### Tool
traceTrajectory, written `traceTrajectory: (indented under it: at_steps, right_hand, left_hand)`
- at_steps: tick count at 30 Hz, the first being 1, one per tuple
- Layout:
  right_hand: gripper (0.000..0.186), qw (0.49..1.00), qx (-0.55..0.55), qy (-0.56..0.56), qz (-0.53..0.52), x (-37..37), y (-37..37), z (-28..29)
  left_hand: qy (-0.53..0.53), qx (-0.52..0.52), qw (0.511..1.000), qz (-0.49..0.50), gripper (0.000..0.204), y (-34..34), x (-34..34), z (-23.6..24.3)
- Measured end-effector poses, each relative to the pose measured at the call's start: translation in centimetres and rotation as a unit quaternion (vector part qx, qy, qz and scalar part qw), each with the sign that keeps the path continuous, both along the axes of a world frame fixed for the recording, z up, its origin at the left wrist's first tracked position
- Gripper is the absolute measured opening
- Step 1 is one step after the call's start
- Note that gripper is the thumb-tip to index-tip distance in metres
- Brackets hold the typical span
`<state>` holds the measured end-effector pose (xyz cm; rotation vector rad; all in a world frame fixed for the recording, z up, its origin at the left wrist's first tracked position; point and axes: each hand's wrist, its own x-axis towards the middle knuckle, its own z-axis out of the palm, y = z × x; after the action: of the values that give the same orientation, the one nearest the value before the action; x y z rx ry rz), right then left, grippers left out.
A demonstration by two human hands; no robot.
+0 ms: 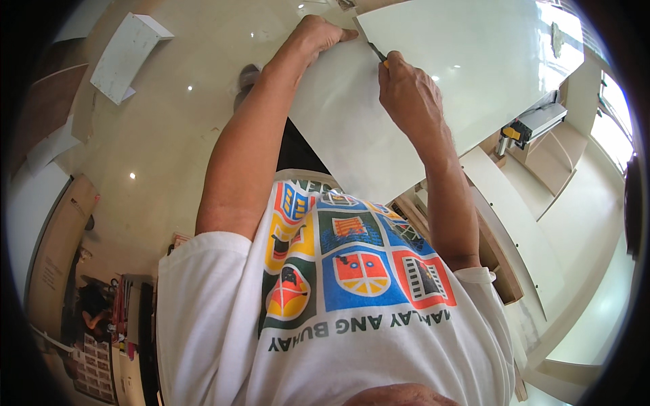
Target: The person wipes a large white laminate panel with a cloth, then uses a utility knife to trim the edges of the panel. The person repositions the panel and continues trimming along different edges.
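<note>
My right hand (411, 91) is closed round a utility knife (377, 54) with a yellow-orange part on its dark body. The knife's tip meets the edge of a large glossy white sheet (467, 68). A duller white panel (338, 128) lies beneath my hands, nearer my body. My left hand (317, 35) is at this panel's far left edge, with the thumb stretched over the top towards the sheet's edge. The other fingers are curled and mostly hidden, seemingly gripping the panel's edge.
A bent white panel piece (128, 57) stands on the shiny floor (169, 128) at the far left. To the right are a grey-and-yellow tool (535, 125) and wooden boards (497, 257). A shoe (248, 76) shows beside my left forearm. Large boards (57, 243) lean at the left.
</note>
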<state>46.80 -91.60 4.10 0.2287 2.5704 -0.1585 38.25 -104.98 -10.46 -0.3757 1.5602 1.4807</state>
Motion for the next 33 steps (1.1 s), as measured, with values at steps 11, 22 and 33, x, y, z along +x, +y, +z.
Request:
traceTrajectory:
  at_steps: [11,22,33]
  right_hand:
    - [0.007,0.999,0.029,-0.041,0.0,-0.2,-0.9,-0.4]
    - [0.01,1.0,0.008,-0.026,0.014,-0.3,-0.3,-0.9]
    - [0.01,0.999,0.021,-0.041,0.024,-0.5,-0.4,-1.2]
  left_hand:
    - [-0.015,-0.014,1.0,-0.015,0.055,0.1,-0.2,-0.9]
    - [-0.007,0.014,1.0,0.02,0.052,0.2,-0.1,-1.6]
    - [-0.059,0.042,0.996,0.048,0.048,0.4,0.5,-1.2]
